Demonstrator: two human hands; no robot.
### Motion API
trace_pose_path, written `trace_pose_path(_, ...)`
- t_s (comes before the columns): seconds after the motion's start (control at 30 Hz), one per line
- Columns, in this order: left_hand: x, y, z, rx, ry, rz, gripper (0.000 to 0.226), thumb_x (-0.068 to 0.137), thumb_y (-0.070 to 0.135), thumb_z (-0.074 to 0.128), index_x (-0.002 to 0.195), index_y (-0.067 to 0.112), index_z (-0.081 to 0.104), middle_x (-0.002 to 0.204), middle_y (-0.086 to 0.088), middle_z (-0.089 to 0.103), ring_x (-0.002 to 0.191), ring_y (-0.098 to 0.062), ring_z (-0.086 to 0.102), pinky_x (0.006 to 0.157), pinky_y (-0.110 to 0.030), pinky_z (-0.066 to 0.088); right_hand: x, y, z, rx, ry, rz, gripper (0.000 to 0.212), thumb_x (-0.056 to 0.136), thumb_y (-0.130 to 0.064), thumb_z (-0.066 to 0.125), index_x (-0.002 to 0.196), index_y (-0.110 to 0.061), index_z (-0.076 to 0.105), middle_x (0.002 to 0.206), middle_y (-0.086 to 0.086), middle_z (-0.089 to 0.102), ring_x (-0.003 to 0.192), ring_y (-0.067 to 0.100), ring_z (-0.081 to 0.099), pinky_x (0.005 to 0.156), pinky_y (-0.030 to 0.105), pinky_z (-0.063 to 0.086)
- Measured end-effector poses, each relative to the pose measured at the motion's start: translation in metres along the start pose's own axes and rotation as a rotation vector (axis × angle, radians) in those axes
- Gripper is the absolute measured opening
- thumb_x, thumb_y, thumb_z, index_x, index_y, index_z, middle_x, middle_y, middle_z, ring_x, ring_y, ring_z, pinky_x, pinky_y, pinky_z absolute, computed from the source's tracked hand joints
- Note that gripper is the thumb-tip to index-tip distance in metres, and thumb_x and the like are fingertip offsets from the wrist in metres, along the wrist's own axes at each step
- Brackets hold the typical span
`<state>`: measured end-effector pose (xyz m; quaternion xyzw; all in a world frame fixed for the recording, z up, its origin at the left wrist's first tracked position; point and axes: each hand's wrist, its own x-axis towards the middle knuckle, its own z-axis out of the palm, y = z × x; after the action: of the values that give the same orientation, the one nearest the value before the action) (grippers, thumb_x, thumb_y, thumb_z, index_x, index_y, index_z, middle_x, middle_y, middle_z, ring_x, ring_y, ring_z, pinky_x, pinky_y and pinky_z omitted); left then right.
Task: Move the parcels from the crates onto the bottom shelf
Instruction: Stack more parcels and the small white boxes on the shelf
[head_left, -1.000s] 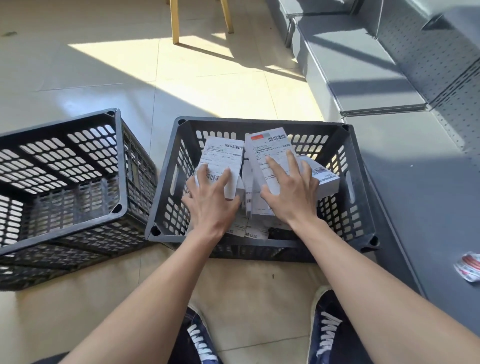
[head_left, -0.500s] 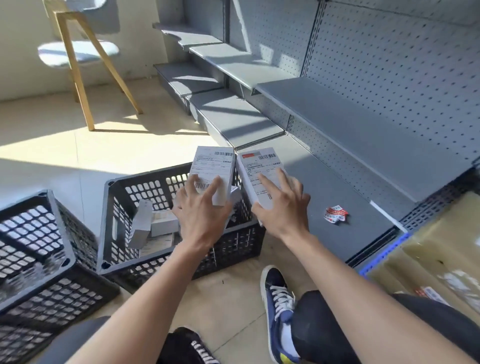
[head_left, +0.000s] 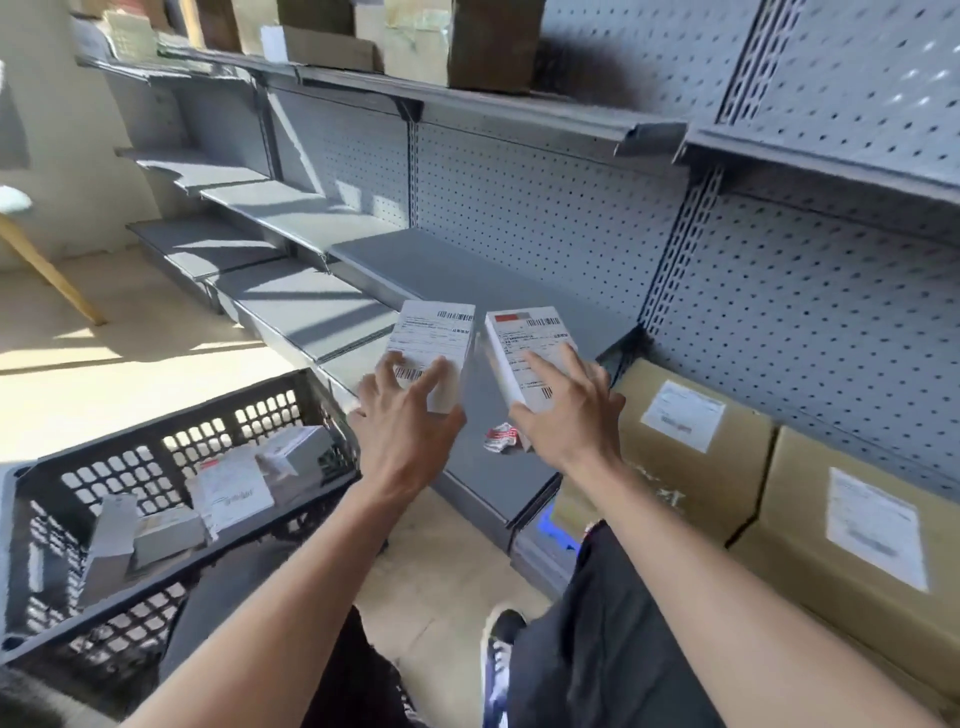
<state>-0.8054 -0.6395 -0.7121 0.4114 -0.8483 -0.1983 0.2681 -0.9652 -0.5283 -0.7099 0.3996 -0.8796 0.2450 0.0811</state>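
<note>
Each hand grips one white parcel above the grey bottom shelf (head_left: 498, 483): the left hand (head_left: 402, 421) holds one parcel (head_left: 434, 345), the right hand (head_left: 569, 410) another (head_left: 530, 353). More parcels lie in the black crate (head_left: 171, 462) beside the shelf.

parcels: two white labelled boxes, left (head_left: 434, 348) and right (head_left: 530, 358), held above grey bottom shelf (head_left: 488, 483) | more white parcels (head_left: 234, 491) lay in black crate (head_left: 171, 415)

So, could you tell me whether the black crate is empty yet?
Not empty. Several white parcels lie loose inside the black crate, some tipped on edge.
</note>
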Motion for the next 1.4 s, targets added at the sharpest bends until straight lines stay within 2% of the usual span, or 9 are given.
trace_pose_path(0.3,-0.014,0.097,0.046,0.013,-0.128,0.119,0.058,0.084,0.052,0.065,0.139,0.054,0.045,0.157,0.0,0.023,0.139,-0.031,0.027,0.107,-0.054,0.033,-0.03,0.094,-0.059,-0.031,0.062,0.179,0.064,0.084,-0.053,0.063,0.145,-0.044,0.046,0.156,-0.01,0.03,0.136,0.028,0.03,0.104,0.049,0.033)
trace_pose_path(0.43,-0.027,0.136,0.066,-0.03,-0.173,0.184,0.052,0.086,0.048,0.065,0.134,0.055,0.046,0.156,0.0,0.024,0.137,-0.032,0.028,0.107,-0.053,0.032,-0.048,0.135,-0.083,-0.071,0.108,0.245,0.066,0.08,-0.055,0.06,0.144,-0.043,0.046,0.149,-0.012,0.036,0.134,0.029,0.033,0.103,0.053,0.036)
trace_pose_path(0.6,-0.049,0.176,0.091,-0.066,-0.233,0.254,0.051,0.085,0.046,0.063,0.129,0.056,0.039,0.154,0.001,0.026,0.134,-0.031,0.031,0.104,-0.051,0.034,-0.078,0.173,-0.111,-0.091,0.127,0.333,0.071,0.076,-0.059,0.053,0.144,-0.042,0.046,0.144,-0.013,0.039,0.134,0.027,0.032,0.102,0.056,0.036)
trace_pose_path(0.77,-0.063,0.207,0.114,-0.095,-0.296,0.327,0.049,0.086,0.047,0.062,0.129,0.056,0.042,0.151,0.001,0.028,0.135,-0.029,0.029,0.106,-0.052,0.032,-0.103,0.203,-0.128,-0.088,0.139,0.432,0.074,0.071,-0.058,0.049,0.143,-0.043,0.047,0.147,-0.015,0.038,0.134,0.027,0.031,0.103,0.057,0.037)
trace_pose_path(0.83,-0.064,0.216,0.122,-0.095,-0.322,0.351,0.051,0.086,0.047,0.062,0.127,0.059,0.034,0.151,0.002,0.028,0.135,-0.03,0.029,0.108,-0.053,0.031,-0.107,0.213,-0.13,-0.101,0.125,0.465,0.073,0.072,-0.057,0.05,0.144,-0.043,0.046,0.15,-0.015,0.036,0.133,0.027,0.031,0.106,0.056,0.035)
trace_pose_path(1.0,-0.053,0.217,0.144,-0.088,-0.352,0.345,0.048,0.086,0.05,0.061,0.13,0.057,0.043,0.153,0.002,0.027,0.136,-0.029,0.029,0.109,-0.051,0.028,-0.098,0.227,-0.115,-0.092,0.075,0.486,0.069,0.075,-0.056,0.051,0.143,-0.042,0.048,0.145,-0.017,0.038,0.132,0.027,0.033,0.103,0.054,0.037)
trace_pose_path(1.13,-0.035,0.204,0.16,-0.046,-0.371,0.33,0.055,0.088,0.047,0.061,0.127,0.057,0.024,0.154,0.0,0.028,0.135,-0.031,0.03,0.11,-0.051,0.03,-0.082,0.226,-0.088,-0.077,0.037,0.482,0.068,0.077,-0.056,0.054,0.143,-0.042,0.047,0.14,-0.019,0.041,0.133,0.026,0.034,0.102,0.053,0.038)
trace_pose_path(1.27,-0.01,0.186,0.177,0.017,-0.401,0.309,0.045,0.09,0.051,0.059,0.132,0.057,0.044,0.153,0.002,0.028,0.132,-0.03,0.031,0.105,-0.049,0.033,-0.062,0.223,-0.063,-0.072,-0.017,0.471,0.069,0.078,-0.056,0.058,0.144,-0.042,0.046,0.145,-0.016,0.038,0.135,0.026,0.033,0.107,0.052,0.036)
trace_pose_path(1.4,0.006,0.173,0.193,0.055,-0.399,0.311,0.052,0.088,0.055,0.06,0.139,0.055,0.046,0.153,0.004,0.03,0.132,-0.029,0.032,0.104,-0.046,0.033,-0.044,0.222,-0.045,-0.133,-0.049,0.456,0.066,0.081,-0.056,0.053,0.144,-0.038,0.046,0.152,-0.009,0.033,0.137,0.03,0.031,0.106,0.053,0.036)
